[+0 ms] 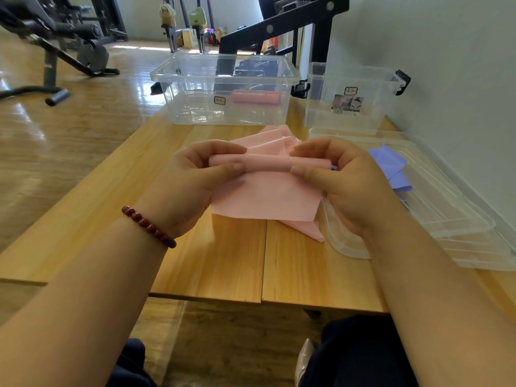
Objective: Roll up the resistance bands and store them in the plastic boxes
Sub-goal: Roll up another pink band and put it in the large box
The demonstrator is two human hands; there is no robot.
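Head view: we see our left hand (190, 177) and right hand (343, 180) above the table (217, 261). Each grip is closed, thumb against curled fingers, on one end of the half-rolled pink band (268, 191), whose loose tail drapes toward us. A pink roll (255, 96) lies inside the wide clear box (195, 88). A purple band (388, 163) rests on the lids (446, 213) at right.

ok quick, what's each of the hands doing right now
Left hand: closed, pinching the left end of the pink band at its rolled part.
Right hand: closed, pinching the right end of the same roll.
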